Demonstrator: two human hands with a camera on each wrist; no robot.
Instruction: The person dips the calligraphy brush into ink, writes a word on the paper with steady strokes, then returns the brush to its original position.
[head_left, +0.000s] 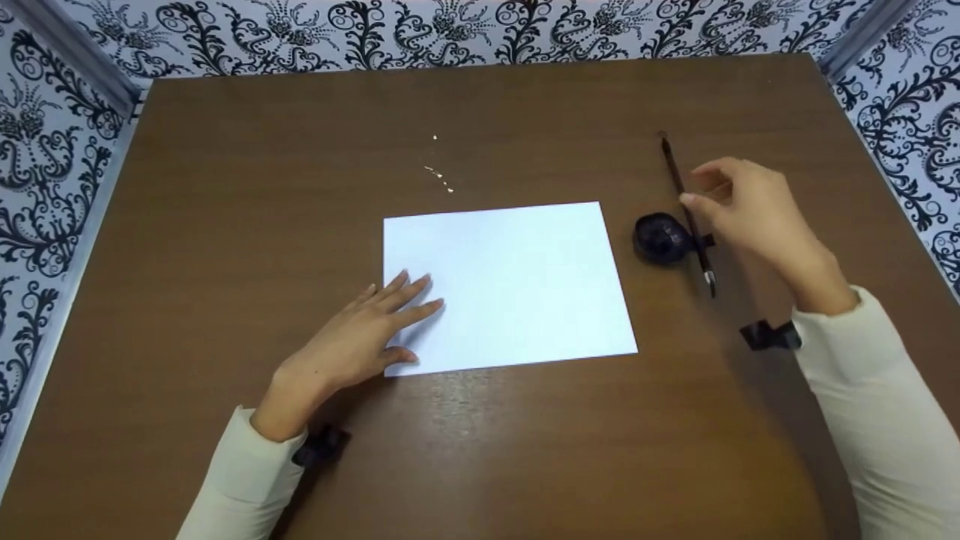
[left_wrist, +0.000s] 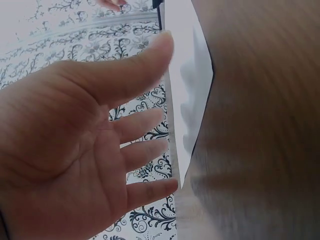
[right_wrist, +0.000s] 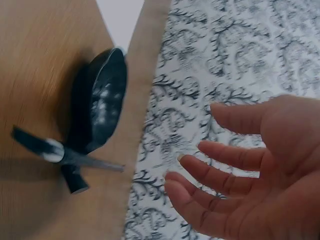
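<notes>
A white sheet of paper lies on the brown table. My left hand is over its left edge with the fingers spread; in the left wrist view the thumb and fingertips are at the paper. A paintbrush with a dark handle, silver ferrule and black tip lies across the short handle of a small dark round dish, right of the paper. Close beside the brush is my right hand, its fingers loosely bent. In the right wrist view, a gap separates this hand from the brush.
Small pale flecks are scattered on the table beyond the paper. Black-and-white patterned panels border the table at the back and both sides. Dark straps are on both wrists, by the white sleeves.
</notes>
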